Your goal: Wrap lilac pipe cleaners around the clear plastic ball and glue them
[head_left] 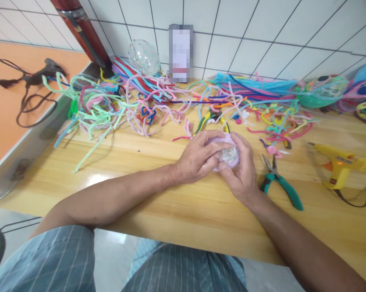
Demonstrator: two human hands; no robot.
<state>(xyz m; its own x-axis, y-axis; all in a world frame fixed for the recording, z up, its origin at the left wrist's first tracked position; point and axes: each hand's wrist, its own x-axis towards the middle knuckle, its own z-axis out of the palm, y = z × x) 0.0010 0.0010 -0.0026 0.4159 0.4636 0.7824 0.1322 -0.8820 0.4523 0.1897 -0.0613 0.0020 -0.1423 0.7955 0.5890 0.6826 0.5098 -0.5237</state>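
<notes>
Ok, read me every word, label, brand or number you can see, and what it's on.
No text can be read.
Phone: screen pixelated, nothing legible.
Yellow glue gun: any marking on its side is too small and blurred.
Dark red cylinder: any marking is too blurred.

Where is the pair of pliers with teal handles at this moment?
In the head view, the teal-handled metal pliers lie on the pale wooden table right of centre, between the right hand and the yellow glue gun.

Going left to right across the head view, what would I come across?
Black corded device, mint-green pipe cleaners, clear speckled ball, left hand, round lilac piece, right hand, teal-handled pliers, yellow glue gun.
</notes>
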